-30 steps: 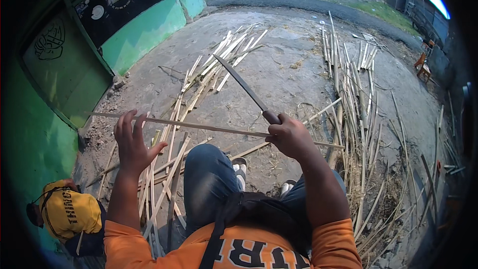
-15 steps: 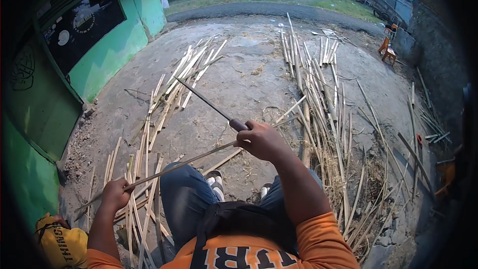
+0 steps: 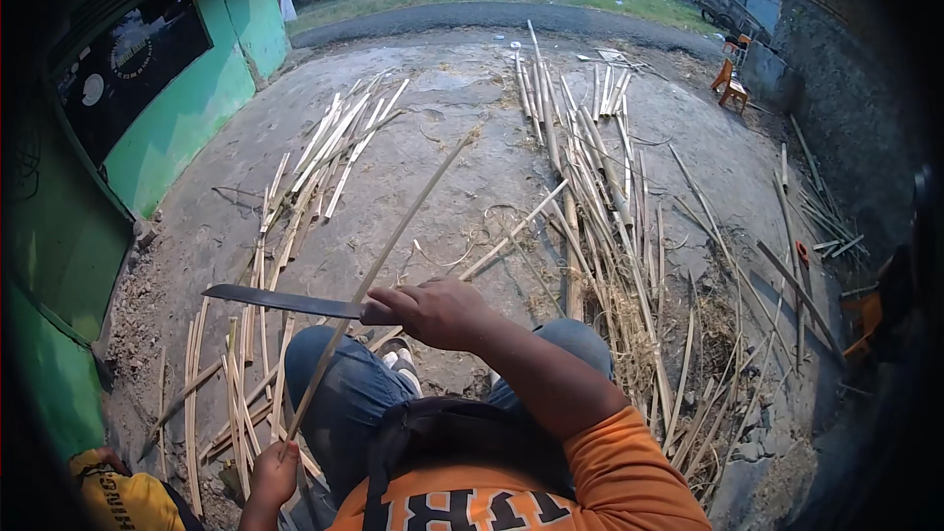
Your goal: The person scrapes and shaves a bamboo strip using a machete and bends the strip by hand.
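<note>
My right hand (image 3: 441, 313) grips the handle of a machete (image 3: 280, 300), whose long dark blade points left across my knee. A thin bamboo strip (image 3: 413, 211) slants from near my lap up and away over the ground. Its lower end is in my left hand (image 3: 275, 472), with the fingers closed round it. The machete and the strip cross just left of my right hand; whether the edge touches the strip I cannot tell. My jeans-covered knees are bent below.
Split bamboo strips (image 3: 339, 143) lie in a pile on the left. Longer bamboo poles (image 3: 551, 128) and shavings (image 3: 644, 334) spread along the right. A green wall (image 3: 182, 128) borders the left, an orange chair (image 3: 730, 87) stands far right, and a yellow cloth item (image 3: 123, 497) is at lower left.
The machete has swung from pointing away to pointing left. The bamboo strip has turned from lying across me to slanting away. My left hand has moved down and right, my right hand left and nearer.
</note>
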`<action>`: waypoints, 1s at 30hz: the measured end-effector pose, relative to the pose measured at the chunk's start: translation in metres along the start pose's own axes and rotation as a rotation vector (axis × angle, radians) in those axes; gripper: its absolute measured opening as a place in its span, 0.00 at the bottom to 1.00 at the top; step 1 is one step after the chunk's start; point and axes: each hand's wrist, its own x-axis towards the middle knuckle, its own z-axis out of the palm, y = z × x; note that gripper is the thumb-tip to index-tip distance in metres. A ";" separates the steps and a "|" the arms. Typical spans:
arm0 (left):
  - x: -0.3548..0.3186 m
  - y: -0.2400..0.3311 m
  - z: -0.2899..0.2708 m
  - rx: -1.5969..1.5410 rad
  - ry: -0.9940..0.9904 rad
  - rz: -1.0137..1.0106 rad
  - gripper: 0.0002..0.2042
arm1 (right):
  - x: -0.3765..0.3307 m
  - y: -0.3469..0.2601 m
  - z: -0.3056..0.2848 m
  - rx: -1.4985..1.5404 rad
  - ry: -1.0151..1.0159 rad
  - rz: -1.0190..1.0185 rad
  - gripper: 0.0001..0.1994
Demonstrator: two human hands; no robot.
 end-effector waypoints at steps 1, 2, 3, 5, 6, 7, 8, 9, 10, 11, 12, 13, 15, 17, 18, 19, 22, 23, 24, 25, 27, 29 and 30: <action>0.000 -0.001 -0.001 -0.006 -0.018 0.031 0.35 | 0.000 0.001 0.008 -0.003 -0.001 0.004 0.26; 0.001 -0.001 -0.001 -0.012 -0.036 0.062 0.35 | 0.000 0.004 0.015 -0.013 -0.050 -0.023 0.22; 0.001 0.000 -0.001 -0.012 -0.040 0.066 0.35 | -0.002 0.007 0.020 -0.022 -0.098 -0.050 0.19; -0.002 0.000 0.001 0.050 -0.016 0.092 0.35 | -0.002 0.001 0.015 -0.012 -0.126 0.015 0.17; -0.003 0.002 0.001 0.049 -0.018 0.091 0.35 | -0.001 -0.003 0.012 -0.002 -0.152 0.080 0.15; -0.005 0.007 0.004 0.103 -0.002 0.106 0.35 | 0.000 -0.003 0.009 -0.004 -0.154 0.081 0.15; -0.006 0.010 0.006 0.157 0.013 0.122 0.34 | 0.002 -0.002 0.006 -0.008 -0.275 0.191 0.15; -0.005 0.010 0.009 0.155 0.011 0.123 0.34 | 0.002 -0.002 0.005 -0.012 -0.395 0.302 0.16; -0.004 0.007 0.012 0.188 0.053 0.124 0.34 | 0.002 -0.003 0.006 -0.013 -0.397 0.305 0.16; -0.003 0.004 0.014 0.221 0.094 0.126 0.34 | 0.001 -0.005 0.008 0.027 -0.360 0.267 0.16; -0.003 0.001 0.016 0.221 0.090 0.128 0.34 | 0.000 -0.006 0.009 0.067 -0.322 0.230 0.18; -0.001 -0.001 0.019 0.170 0.083 0.132 0.34 | 0.001 -0.006 0.007 0.064 -0.322 0.235 0.18; 0.006 -0.003 0.022 0.118 0.072 0.140 0.34 | 0.000 -0.004 0.000 0.050 -0.210 0.205 0.20; 0.010 -0.003 0.025 -0.026 0.134 0.134 0.35 | -0.005 0.010 0.006 0.074 -0.158 0.180 0.21; 0.018 -0.010 0.029 -0.025 0.130 0.137 0.35 | -0.006 0.018 0.010 0.098 -0.106 0.149 0.21; 0.027 -0.024 0.035 -0.052 0.182 0.147 0.35 | -0.006 0.023 0.015 0.101 -0.108 0.150 0.21; 0.043 -0.041 0.036 -0.129 0.176 0.137 0.35 | -0.009 0.039 0.026 0.094 -0.142 0.204 0.18; 0.047 -0.043 0.036 -0.179 0.127 0.111 0.35 | -0.010 0.040 0.031 0.029 -0.194 0.244 0.17; 0.048 -0.044 0.037 -0.178 0.122 0.116 0.35 | -0.012 0.042 0.036 -0.036 -0.246 0.284 0.16; 0.048 -0.049 0.036 -0.198 0.112 0.085 0.35 | -0.006 0.036 0.033 -0.034 -0.246 0.284 0.16; 0.046 -0.047 0.034 -0.219 0.099 0.050 0.35 | 0.005 0.015 0.019 0.023 -0.344 0.379 0.14; 0.032 -0.026 0.032 -0.494 0.013 -0.138 0.36 | 0.012 0.007 0.011 0.028 -0.377 0.372 0.14; 0.029 -0.019 0.032 -0.496 0.013 -0.144 0.36 | 0.014 0.005 0.010 0.034 -0.405 0.363 0.14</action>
